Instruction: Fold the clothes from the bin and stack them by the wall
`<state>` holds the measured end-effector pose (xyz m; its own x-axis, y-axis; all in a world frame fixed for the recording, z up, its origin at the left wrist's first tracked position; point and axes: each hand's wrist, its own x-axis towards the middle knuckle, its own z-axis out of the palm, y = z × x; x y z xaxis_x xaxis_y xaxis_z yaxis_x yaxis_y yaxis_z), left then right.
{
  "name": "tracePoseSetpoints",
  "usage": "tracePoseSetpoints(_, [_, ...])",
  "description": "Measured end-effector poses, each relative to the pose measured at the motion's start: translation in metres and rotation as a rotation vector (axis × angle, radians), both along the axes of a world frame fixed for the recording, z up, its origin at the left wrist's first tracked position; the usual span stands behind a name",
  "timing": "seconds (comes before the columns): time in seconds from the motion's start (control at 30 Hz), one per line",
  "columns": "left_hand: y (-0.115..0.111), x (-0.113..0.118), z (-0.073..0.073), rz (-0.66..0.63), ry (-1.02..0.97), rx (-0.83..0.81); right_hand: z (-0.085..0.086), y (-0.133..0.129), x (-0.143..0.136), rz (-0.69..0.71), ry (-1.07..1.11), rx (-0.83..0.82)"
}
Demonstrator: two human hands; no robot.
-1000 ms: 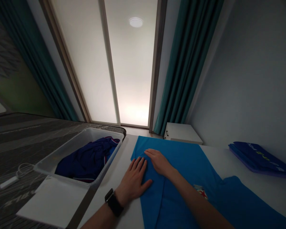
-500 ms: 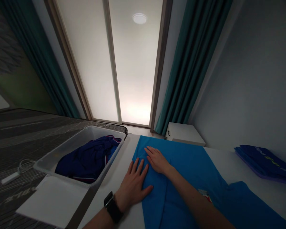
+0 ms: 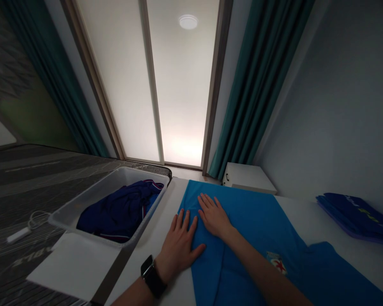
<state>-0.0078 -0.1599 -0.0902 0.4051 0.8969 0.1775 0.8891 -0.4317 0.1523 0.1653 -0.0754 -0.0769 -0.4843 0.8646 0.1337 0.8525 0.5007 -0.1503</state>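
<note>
A blue T-shirt (image 3: pixel 252 212) lies spread on the white table, its left side folded inward over the body. My left hand (image 3: pixel 180 244), with a black watch on the wrist, rests flat at the folded left edge, fingers spread. Flat on the fold, just farther right, lies my right hand (image 3: pixel 215 216), its fingers stretched out. Neither hand grips the cloth. Beside my right forearm a small badge with a red star (image 3: pixel 278 264) shows on the shirt. The near part of the shirt runs out of view at the bottom.
Left of the table, a translucent plastic bin (image 3: pixel 92 191) holds crumpled dark blue clothes (image 3: pixel 121 210). A stack of folded blue clothes (image 3: pixel 357 216) sits at the table's right. Beyond the far edge stands a white cabinet (image 3: pixel 249 176). A white power strip (image 3: pixel 18 234) with its cord lies far left.
My right hand has slid slightly to the right across the fold. More of the badge now shows beside my forearm. My left hand stays nearly still.
</note>
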Motion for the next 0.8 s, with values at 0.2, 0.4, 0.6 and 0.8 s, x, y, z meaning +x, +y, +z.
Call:
tracePoseSetpoints(0.2, [-0.003, 0.008, 0.006, -0.097, -0.013, 0.025, -0.002, -0.008, 0.013, -0.111, -0.041, -0.024])
tracePoseSetpoints(0.4, [-0.012, 0.017, 0.013, -0.189, -0.032, -0.017, -0.002, -0.003, 0.038, -0.301, -0.052, 0.020])
tracePoseSetpoints(0.6, [-0.012, 0.018, 0.009, -0.198, -0.040, -0.071, 0.002, -0.007, 0.065, -0.447, -0.136, 0.028])
tracePoseSetpoints(0.8, [-0.011, 0.017, 0.004, -0.201, -0.049, -0.046, 0.006, -0.010, 0.072, -0.339, -0.083, -0.051])
